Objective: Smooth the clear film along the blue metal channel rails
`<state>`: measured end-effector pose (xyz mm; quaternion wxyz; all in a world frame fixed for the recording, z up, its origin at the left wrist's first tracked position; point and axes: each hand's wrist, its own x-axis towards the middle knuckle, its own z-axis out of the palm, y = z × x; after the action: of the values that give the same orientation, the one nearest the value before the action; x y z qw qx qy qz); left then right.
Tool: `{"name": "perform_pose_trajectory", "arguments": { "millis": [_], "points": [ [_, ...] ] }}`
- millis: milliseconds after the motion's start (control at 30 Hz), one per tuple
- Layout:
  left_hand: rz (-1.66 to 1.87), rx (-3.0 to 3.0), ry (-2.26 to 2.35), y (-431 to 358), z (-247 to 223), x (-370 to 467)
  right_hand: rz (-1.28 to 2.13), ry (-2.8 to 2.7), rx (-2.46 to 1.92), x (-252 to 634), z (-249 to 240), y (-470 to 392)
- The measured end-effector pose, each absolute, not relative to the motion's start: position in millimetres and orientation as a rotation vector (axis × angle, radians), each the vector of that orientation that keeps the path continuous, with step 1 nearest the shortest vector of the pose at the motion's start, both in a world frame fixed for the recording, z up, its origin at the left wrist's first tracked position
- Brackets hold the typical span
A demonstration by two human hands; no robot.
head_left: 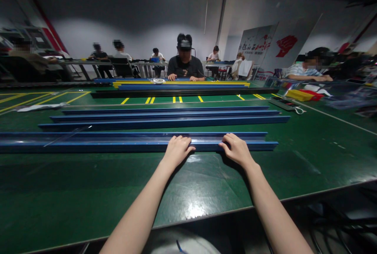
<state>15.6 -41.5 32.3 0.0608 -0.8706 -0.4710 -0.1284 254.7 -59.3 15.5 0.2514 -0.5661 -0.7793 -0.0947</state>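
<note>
A long blue U-shaped channel (118, 146) lies across the green table in front of me, its open side up and its left end running out of the picture. My left hand (178, 150) is closed over its near wall, fingers curled into the trough and thumb pointing right. Farther right, my right hand (235, 147) grips the same wall, not far from the channel's right end. The thumbs face each other with a stretch of bare channel between them. A thin clear strip (67, 136) slants across the channel to the left.
Beyond lie more blue channels (165, 122), a black rail (182, 92) and yellow rails (182, 84). A yellow tray (299, 95) and a dark device with a white loop (284, 103) are at right. Across the table (97, 191) sits a person (185, 65); others work behind.
</note>
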Motion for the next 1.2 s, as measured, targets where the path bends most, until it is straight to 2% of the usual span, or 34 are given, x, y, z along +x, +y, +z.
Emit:
{"name": "perform_pose_trajectory", "arguments": {
  "millis": [1200],
  "points": [
    [-0.337,-2.581,-1.487,-41.1,33.7,16.0,-0.203,-2.092,-1.566,254.7,16.3,-59.6]
  ]
}}
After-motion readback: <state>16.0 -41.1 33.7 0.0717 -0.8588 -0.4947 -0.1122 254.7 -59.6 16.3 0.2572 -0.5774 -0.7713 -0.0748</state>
